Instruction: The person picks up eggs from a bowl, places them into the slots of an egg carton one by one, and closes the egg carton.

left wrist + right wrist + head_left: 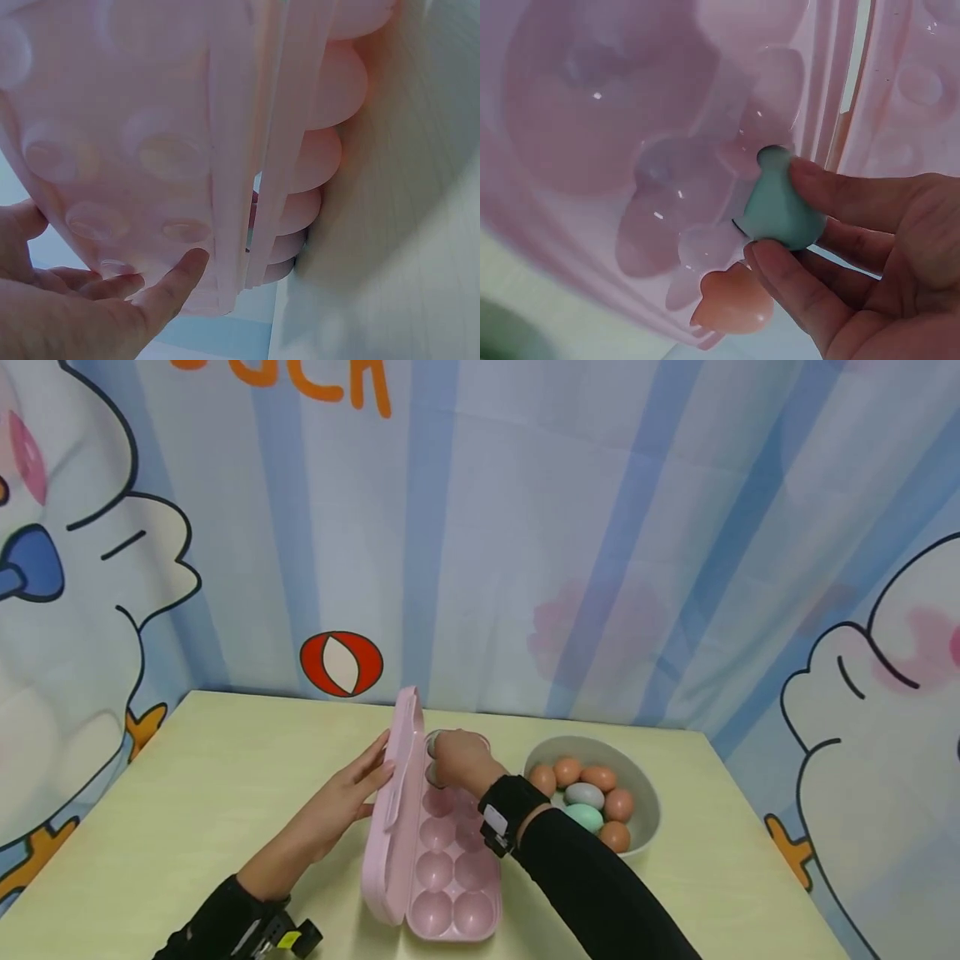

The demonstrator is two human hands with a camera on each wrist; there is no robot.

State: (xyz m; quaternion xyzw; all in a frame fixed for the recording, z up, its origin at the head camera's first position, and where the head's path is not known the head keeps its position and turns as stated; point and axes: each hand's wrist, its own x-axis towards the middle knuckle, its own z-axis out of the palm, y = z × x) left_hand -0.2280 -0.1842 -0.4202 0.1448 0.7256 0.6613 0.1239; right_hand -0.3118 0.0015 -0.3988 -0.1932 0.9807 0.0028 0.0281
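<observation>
A pink plastic egg carton (453,893) stands lengthwise on the table, its lid (386,860) raised on the left side. My left hand (330,814) supports the lid from outside, with extended fingers (176,281) against its bumpy surface. At the carton's far end, my right hand (465,762) pinches a pale green egg (784,210) between thumb and fingers, low over a cup. A brown egg (739,300) sits in an end cup beside it. The cups at the near end hold nothing. In the head view, the right hand covers part of the far cups.
Right of the carton stands a grey bowl (651,814) with several brown eggs, a pale grey egg (585,795) and a green egg (584,817). Behind the pale yellow table (270,752) hangs a striped cartoon curtain (480,568).
</observation>
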